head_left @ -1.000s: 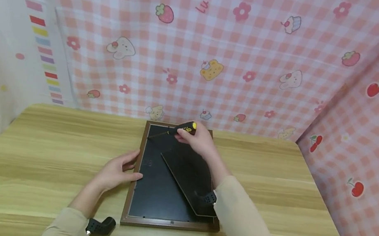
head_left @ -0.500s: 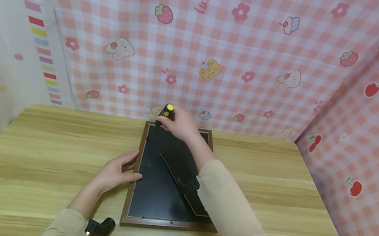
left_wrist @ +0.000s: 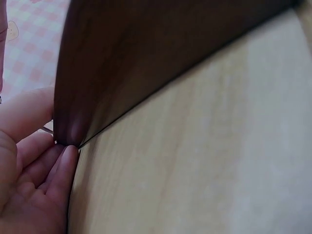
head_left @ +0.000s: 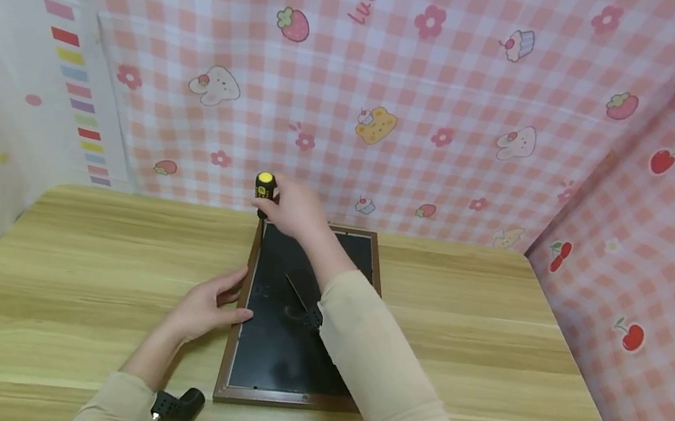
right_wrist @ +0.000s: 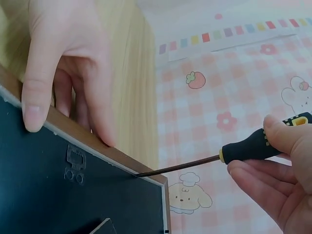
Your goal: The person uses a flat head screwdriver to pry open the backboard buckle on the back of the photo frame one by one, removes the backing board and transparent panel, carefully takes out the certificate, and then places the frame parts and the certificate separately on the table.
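- Head view: a rectangular picture frame (head_left: pixel 227 363) with a brown wooden border lies back side up on a wood-grain desk (head_left: pixel 101 260), from the centre down to the lower middle of the frame.
- Its black backing board (head_left: pixel 269 348) faces up; a dark flap (head_left: pixel 308 282) lies over the middle of it, partly covered by the right forearm.
- The right hand (head_left: pixel 297 210), just above the picture frame's upper left corner, pinches a screwdriver (head_left: pixel 264 187) by its black-and-yellow handle, the grip closed between thumb and fingers. The handle stands upward, yellow end on top.
- The right wrist view shows the screwdriver's thin shaft slanting in from the right, its tip touching the inner edge of the wooden border near a corner. A metal hanger (right_wrist: pixel 74 165) sits on the board at lower left.
- The left hand (head_left: pixel 210 308), left of centre in the head view, holds the picture frame's left border, its grip set with the thumb on top and fingers against the outer side.
- Left wrist view: those fingers, at lower left, touch the dark wooden side.
- Both arms wear beige sleeves (head_left: pixel 394 391); behind the desk hangs a pink-and-white checked cloth (head_left: pixel 467 76) printed with strawberries, flowers and animals.
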Motion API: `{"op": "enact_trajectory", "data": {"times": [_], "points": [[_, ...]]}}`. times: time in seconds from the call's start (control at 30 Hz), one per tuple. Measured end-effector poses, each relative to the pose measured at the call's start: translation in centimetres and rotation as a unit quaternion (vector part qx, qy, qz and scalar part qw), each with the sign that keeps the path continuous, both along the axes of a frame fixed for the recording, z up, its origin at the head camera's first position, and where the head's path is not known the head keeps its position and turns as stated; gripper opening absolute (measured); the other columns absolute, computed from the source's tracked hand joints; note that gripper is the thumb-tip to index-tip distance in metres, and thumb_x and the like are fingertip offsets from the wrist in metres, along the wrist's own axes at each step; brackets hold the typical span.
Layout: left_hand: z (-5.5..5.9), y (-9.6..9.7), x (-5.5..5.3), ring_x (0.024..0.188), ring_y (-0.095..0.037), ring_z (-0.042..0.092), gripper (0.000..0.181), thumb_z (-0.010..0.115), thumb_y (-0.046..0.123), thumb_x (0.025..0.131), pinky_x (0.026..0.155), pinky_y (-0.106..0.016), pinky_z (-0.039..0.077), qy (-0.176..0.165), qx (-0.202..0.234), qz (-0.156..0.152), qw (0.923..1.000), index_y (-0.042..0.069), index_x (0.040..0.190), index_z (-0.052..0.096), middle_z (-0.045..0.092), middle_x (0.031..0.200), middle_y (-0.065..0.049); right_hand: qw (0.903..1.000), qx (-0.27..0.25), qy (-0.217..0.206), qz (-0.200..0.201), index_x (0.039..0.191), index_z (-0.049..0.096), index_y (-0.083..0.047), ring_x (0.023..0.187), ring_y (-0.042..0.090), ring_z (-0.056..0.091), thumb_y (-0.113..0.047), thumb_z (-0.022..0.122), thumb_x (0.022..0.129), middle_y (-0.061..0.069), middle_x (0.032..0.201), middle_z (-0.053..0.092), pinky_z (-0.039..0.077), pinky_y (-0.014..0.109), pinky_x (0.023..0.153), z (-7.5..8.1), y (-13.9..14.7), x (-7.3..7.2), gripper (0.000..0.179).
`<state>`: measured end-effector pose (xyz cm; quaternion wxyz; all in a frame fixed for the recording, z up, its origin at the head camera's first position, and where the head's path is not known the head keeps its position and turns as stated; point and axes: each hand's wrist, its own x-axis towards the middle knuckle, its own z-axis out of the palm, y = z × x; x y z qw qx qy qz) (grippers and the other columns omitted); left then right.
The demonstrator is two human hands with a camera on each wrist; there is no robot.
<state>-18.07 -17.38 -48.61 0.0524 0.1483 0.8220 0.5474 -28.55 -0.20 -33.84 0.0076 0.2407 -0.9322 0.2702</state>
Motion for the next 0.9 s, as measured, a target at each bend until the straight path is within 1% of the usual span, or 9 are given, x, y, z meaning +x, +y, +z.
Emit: {"op": "enact_trajectory", "data": {"times": [0.17,0.33,0.5,0.53,0.57,0.67,0.73,0.83,0.9], "points": [[0.2,-0.1,0.1,0.134,-0.043,0.042,0.079,0.077,0.009,0.088,0.106,-0.047,0.040,-0.005,-0.003,0.000,1.0000,-0.008,0.150,0.031,0.027,0.156,-0.028,0.9999,0.009,0.008,-0.004,0.131,0.057,-0.011,0.077,0.014,0.063,-0.039,0.064,0.097,0.004,0.099,0.069,0.051,0.028,0.063,0.0,-0.4,0.0,0.045],[0.4,-0.1,0.2,0.134,-0.043,0.042,0.080,0.076,0.011,0.089,0.106,-0.048,0.040,-0.014,-0.003,-0.005,0.9999,-0.007,0.152,0.029,0.025,0.156,-0.029,0.9995,0.026,0.014,-0.007,0.131,0.057,-0.012,0.078,0.015,0.064,-0.041,0.064,0.097,0.005,0.101,0.070,0.051,0.029,0.065,0.1,-0.7,0.2,0.046],[0.6,0.1,0.2,0.134,-0.044,0.041,0.081,0.076,0.011,0.089,0.107,-0.049,0.039,-0.019,0.001,-0.004,0.9998,-0.007,0.152,0.029,0.024,0.156,-0.029,0.9984,0.047,0.030,-0.005,0.132,0.058,-0.013,0.071,0.014,0.063,-0.042,0.063,0.097,0.005,0.096,0.071,0.050,0.028,0.060,0.1,-1.0,0.4,0.045],[0.6,0.1,0.2,0.135,-0.044,0.041,0.081,0.076,0.011,0.088,0.107,-0.049,0.039,-0.022,0.002,-0.003,0.9998,-0.007,0.152,0.029,0.024,0.157,-0.029,0.9987,0.045,0.025,-0.004,0.133,0.057,-0.013,0.071,0.014,0.063,-0.042,0.063,0.097,0.005,0.096,0.071,0.050,0.028,0.060,0.1,-1.0,0.4,0.046],[0.5,0.1,0.2,0.135,-0.044,0.040,0.081,0.076,0.011,0.088,0.107,-0.048,0.039,-0.022,0.001,-0.003,0.9998,-0.007,0.152,0.029,0.024,0.157,-0.029,0.9991,0.037,0.019,-0.003,0.134,0.056,-0.012,0.071,0.015,0.063,-0.041,0.063,0.097,0.006,0.096,0.070,0.050,0.028,0.060,0.0,-0.9,0.4,0.047],[0.5,0.1,0.2,0.136,-0.042,0.040,0.081,0.077,0.011,0.088,0.107,-0.047,0.039,-0.024,0.003,0.001,0.9997,-0.005,0.152,0.030,0.025,0.157,-0.027,1.0000,0.006,-0.001,-0.006,0.142,0.051,-0.012,0.078,0.015,0.064,-0.040,0.062,0.098,0.006,0.102,0.070,0.051,0.028,0.062,-0.3,-0.3,0.3,0.054],[0.4,0.1,0.2,0.135,-0.042,0.041,0.081,0.077,0.011,0.088,0.107,-0.046,0.039,-0.022,0.003,0.002,0.9998,-0.005,0.152,0.031,0.026,0.157,-0.027,0.9996,-0.023,-0.015,-0.008,0.140,0.053,-0.012,0.081,0.015,0.064,-0.039,0.062,0.098,0.006,0.102,0.069,0.052,0.029,0.065,-0.5,0.4,0.2,0.051],[0.3,0.1,0.2,0.134,-0.042,0.043,0.080,0.077,0.011,0.088,0.106,-0.046,0.041,-0.018,0.005,0.002,0.9998,-0.006,0.151,0.031,0.026,0.156,-0.028,0.9970,-0.067,-0.040,-0.004,0.128,0.059,-0.012,0.081,0.015,0.065,-0.036,0.064,0.098,0.005,0.097,0.069,0.052,0.029,0.066,-0.8,1.8,0.1,0.039],[0.3,0.0,0.1,0.132,-0.044,0.044,0.080,0.077,0.011,0.088,0.106,-0.046,0.041,-0.016,0.009,0.002,0.9998,-0.007,0.151,0.031,0.025,0.156,-0.028,0.9930,-0.104,-0.055,0.002,0.117,0.061,-0.010,0.079,0.016,0.066,-0.033,0.065,0.097,0.005,0.093,0.070,0.053,0.028,0.066,-0.9,2.7,0.2,0.030]]}}
